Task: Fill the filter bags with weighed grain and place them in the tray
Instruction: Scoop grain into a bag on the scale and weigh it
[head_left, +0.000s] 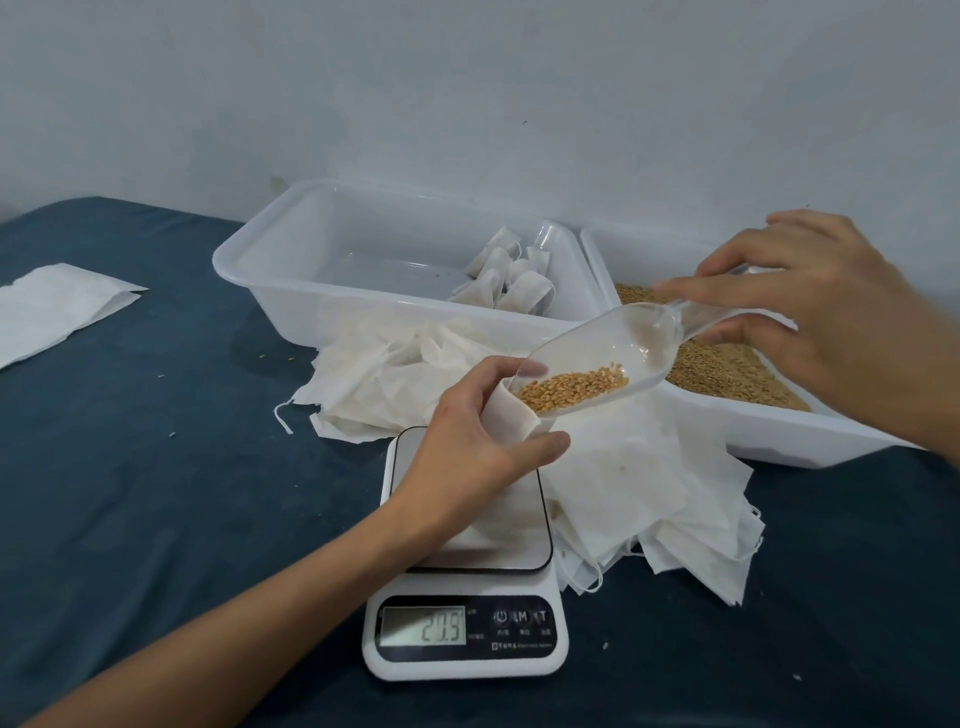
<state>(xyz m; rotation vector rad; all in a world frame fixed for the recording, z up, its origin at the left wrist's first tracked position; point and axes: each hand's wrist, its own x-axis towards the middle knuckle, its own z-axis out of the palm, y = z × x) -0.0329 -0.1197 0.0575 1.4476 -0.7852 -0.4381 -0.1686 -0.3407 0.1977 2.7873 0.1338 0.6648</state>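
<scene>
left hand (480, 441) grips filter bag (511, 415) open over scale (467, 577); right hand (810, 312) pinches clear scoop (597, 358) handle. tip grain (571, 389) slowly into bag mouth, watching display (423, 626).

scale (462, 623) platform partly under left hand (480, 447), display digits blurred, right forearm cropped
</scene>
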